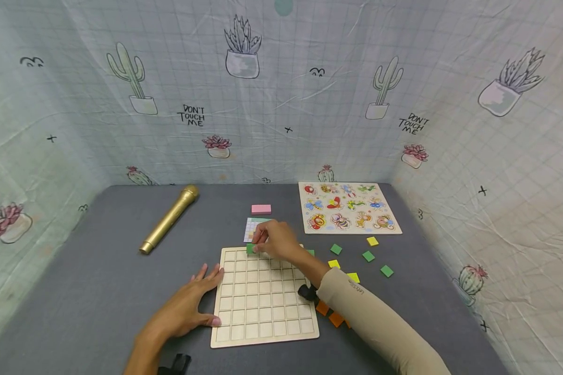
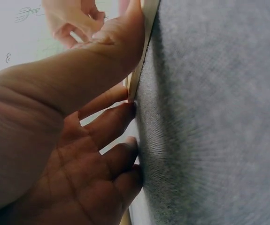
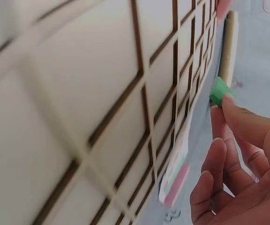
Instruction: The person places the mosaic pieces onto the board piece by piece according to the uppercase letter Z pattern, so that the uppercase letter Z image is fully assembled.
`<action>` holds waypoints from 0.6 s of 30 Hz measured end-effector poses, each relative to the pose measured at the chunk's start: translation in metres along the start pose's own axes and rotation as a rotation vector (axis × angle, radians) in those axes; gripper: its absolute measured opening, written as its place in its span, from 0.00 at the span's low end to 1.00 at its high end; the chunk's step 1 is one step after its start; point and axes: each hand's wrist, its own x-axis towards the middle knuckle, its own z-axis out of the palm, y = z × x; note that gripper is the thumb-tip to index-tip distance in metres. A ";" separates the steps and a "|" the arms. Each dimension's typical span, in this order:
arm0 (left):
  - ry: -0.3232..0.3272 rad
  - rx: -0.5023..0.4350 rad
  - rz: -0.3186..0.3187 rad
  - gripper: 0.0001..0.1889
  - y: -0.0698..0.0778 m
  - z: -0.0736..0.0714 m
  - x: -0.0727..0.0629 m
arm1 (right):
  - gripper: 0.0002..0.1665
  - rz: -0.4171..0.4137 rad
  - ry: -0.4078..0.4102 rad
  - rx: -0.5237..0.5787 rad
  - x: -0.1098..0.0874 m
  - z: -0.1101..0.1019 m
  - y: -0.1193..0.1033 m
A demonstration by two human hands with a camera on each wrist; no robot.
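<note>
Between thumb and fingertips, my right hand (image 1: 277, 240) pinches a small green square tile (image 3: 220, 92) above the far edge of a pale wooden grid board (image 1: 258, 315). The right wrist view shows the tile apart from the board's surface. My left hand (image 1: 182, 308) lies at the board's left side, fingers spread, with the thumb and a fingertip touching its edge. In the left wrist view, the left fingers (image 2: 109, 123) reach the board's thin side. Partly behind the right hand lies a small printed card (image 1: 251, 227) with a coloured grid.
Loose green tiles (image 1: 368, 256), yellow tiles (image 1: 372, 241) and orange tiles (image 1: 336, 319) lie right of the board, some hidden by the right forearm. Farther back are a pink block (image 1: 261, 209), an insect picture board (image 1: 352, 208) and a gold microphone-shaped stick (image 1: 169, 220).
</note>
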 end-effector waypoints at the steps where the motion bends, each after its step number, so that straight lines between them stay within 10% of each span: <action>1: 0.001 -0.002 -0.001 0.58 0.000 0.000 0.000 | 0.10 0.001 -0.006 -0.012 0.002 0.003 -0.002; 18: 0.009 -0.013 0.011 0.57 0.001 0.001 0.001 | 0.09 0.008 -0.054 -0.071 0.014 0.029 -0.014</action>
